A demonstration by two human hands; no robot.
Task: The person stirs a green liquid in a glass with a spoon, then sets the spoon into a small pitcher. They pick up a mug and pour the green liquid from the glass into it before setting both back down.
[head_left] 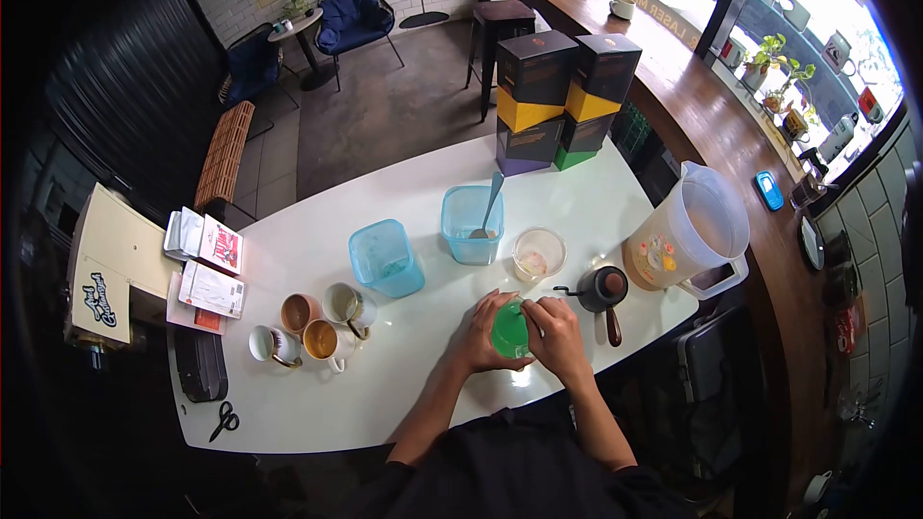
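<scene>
A green cup stands near the front edge of the white table. My left hand is wrapped round its left side. Above the cup's right rim, my right hand is closed in a pinch; what it holds is mostly hidden by the fingers. Just beyond the cup sits a small clear tub with a little residue inside. Behind are two blue square containers, the right one with a spoon leaning in it. A dark pot with a wooden handle is right of my right hand.
A large clear pitcher stands at the right, stacked boxes at the back. Several mugs, scissors, a black case and packets are at the left. A wooden counter runs along the window.
</scene>
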